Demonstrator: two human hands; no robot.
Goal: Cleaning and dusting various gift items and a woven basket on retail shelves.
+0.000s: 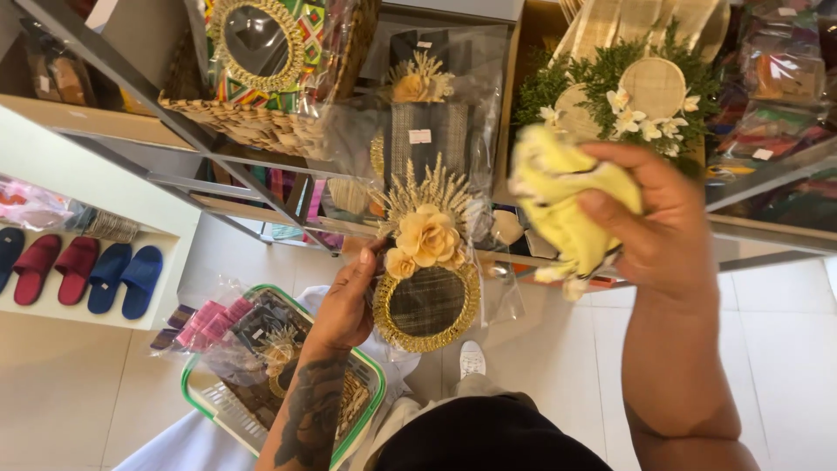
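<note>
My left hand [347, 301] pinches the edge of a round woven ornament [427, 292] topped with cream fabric flowers, held up before the shelf [105, 131]. My right hand [649, 222] is closed around a crumpled yellow cloth [558, 196], raised just beside the ornament's upper right.

The scene is bright and evenly lit with soft, daylight-like light, and colours look warm. The pale floor [540, 349] in the lower half shows only faint, diffuse shadows. Glare streaks across the clear plastic wrapping [357, 131] in the upper middle. The yellow cloth [567, 196] in the right hand [663, 227] at centre right is smeared by motion blur, its edges soft. The shelf [87, 166] at upper left leans and bends from wide-angle distortion. The dark clothing [488, 440] at the bottom edge is out of focus.
</note>
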